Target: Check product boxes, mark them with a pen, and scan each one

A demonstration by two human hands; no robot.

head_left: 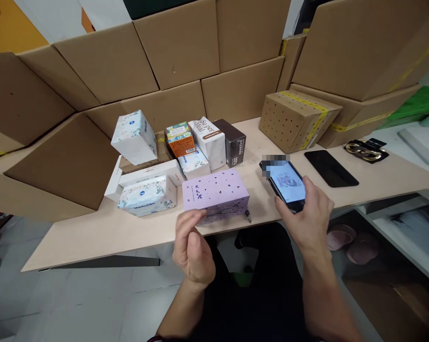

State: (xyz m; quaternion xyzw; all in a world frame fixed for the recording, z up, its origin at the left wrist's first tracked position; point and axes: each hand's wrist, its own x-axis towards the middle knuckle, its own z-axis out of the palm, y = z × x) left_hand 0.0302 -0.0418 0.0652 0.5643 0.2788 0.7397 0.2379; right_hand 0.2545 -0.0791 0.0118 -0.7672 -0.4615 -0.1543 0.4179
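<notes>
My right hand (pixel 309 213) is wrapped round the lower end of a smartphone (pixel 287 183) in a dark case. Its lit screen shows a bluish picture, and the far end is partly blurred out. In front of the lilac box (pixel 216 190), my left hand (pixel 194 249) hovers at the table's near edge. Its fingers are loosely curled with a gap to the thumb, and nothing shows in them. Whether its fingertips touch the box I cannot tell. A small dark trinket (pixel 248 216) lies by the box's right corner.
White floral tissue packs (pixel 146 195), an orange box (pixel 180 140), a white box (pixel 209 142) and a dark brown box (pixel 232 141) crowd the table (pixel 93 242). Cardboard boxes (pixel 178 42) wall the back. A black slab (pixel 331 168) and gold chain-like item (pixel 366 151) lie right.
</notes>
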